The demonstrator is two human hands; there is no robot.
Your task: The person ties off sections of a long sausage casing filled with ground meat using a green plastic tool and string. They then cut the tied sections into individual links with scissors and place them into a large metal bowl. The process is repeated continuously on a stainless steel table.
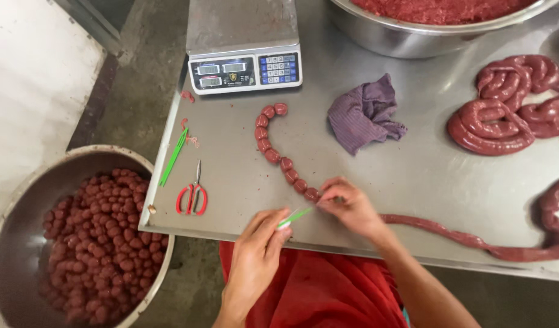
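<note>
Two hands meet at the near edge of the steel table (376, 176), where the chain of small round red sausage links (276, 152) joins the long unlinked red sausage casing (449, 232). The right hand (352, 206) pinches that joint; the left hand (258, 249) grips a thin green tie string (296, 215). The knot itself is hidden by fingertips. The coiled sausages (513, 100) run off frame.

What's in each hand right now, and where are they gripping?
Left hand pinches a green tie near its end; right hand pinches the sausage rope at the last link.
</note>
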